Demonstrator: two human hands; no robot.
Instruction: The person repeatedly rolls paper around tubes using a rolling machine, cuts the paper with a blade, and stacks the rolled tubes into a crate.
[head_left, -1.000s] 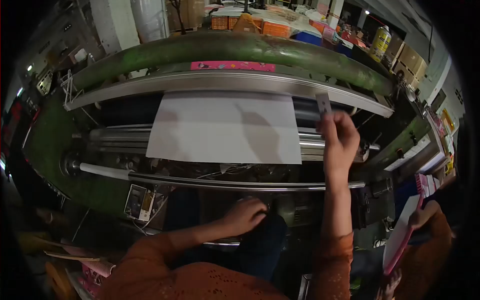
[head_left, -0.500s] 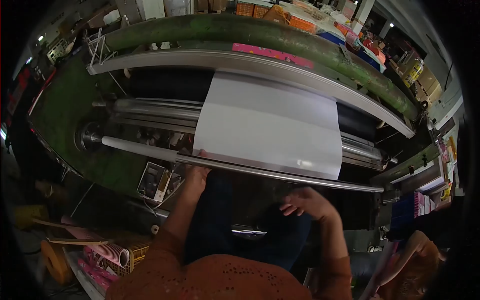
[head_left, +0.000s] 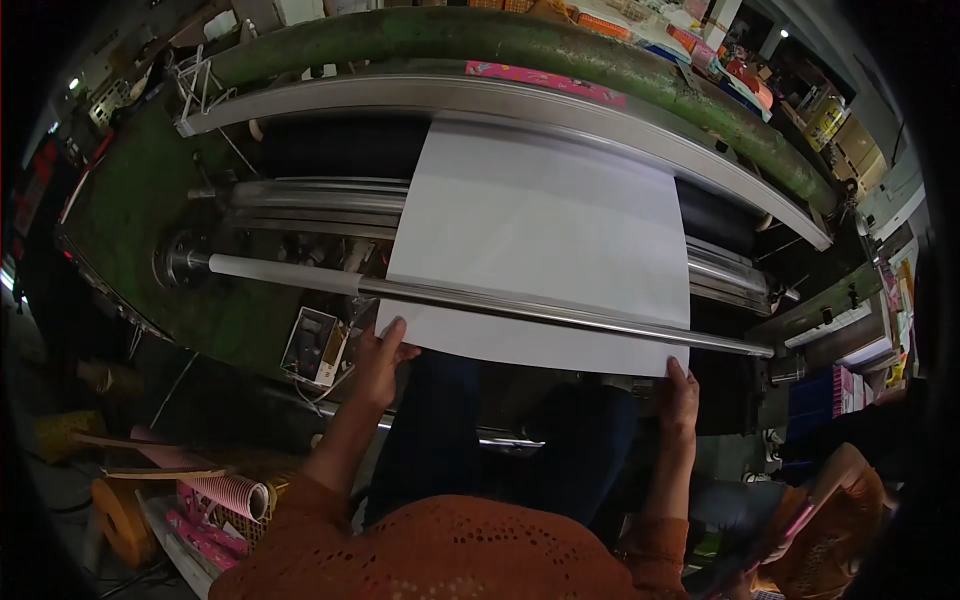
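A wide white sheet (head_left: pixel 535 220) comes down from the black roller (head_left: pixel 340 155) and passes beneath a shiny metal bar (head_left: pixel 560 309). Its front edge sticks out on my side of the bar. At the left front corner, my left hand (head_left: pixel 385 355) grips the sheet, thumb on top and fingers partly underneath. My right hand (head_left: pixel 679 395) pinches the right front corner, with the thumb lying over the sheet and the other fingers mostly hidden. A pale sleeve (head_left: pixel 285 272) covers the bar's left part.
Behind the sheet run a grey metal beam (head_left: pixel 400 95) and a thick green roller (head_left: pixel 400 38). A small open box (head_left: pixel 312 345) lies left of my left hand. Cardboard tubes (head_left: pixel 240 492) stand at lower left. Another person's arm (head_left: pixel 835 480) shows at lower right.
The sheet's front edge now extends past the bar towards me. My right hand has moved from free air to the sheet's right corner. My left hand now holds the left corner.
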